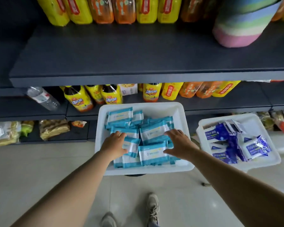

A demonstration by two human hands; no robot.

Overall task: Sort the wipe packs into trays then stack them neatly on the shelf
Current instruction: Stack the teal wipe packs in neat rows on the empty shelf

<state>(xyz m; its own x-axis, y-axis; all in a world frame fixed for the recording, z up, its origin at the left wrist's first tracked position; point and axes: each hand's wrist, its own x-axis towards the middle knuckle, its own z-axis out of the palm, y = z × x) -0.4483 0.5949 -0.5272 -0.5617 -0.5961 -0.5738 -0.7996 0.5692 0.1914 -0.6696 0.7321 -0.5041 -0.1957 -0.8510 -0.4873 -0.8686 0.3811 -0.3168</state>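
Note:
A white tray [179,112] in front of me holds several light-blue-and-white wipe packs [120,117]. My left hand [114,144] is inside the tray and pinches one tilted light-blue pack [132,145] between thumb and fingers. With fingers spread, my right hand [179,143] rests on top of another light-blue pack [152,153] near the tray's front. To the right stands a second white tray [206,122] with several dark-blue wipe packs [256,147]. The dark shelf board [121,54] above the trays has bare room in its middle.
Yellow and orange drink bottles [79,99] line the shelves, and a clear bottle [43,98] lies at the left. A striped pastel roll [243,25] stands at the upper right. Snack bags [53,128] fill the bottom shelf. My shoes [152,207] are on the tiled floor.

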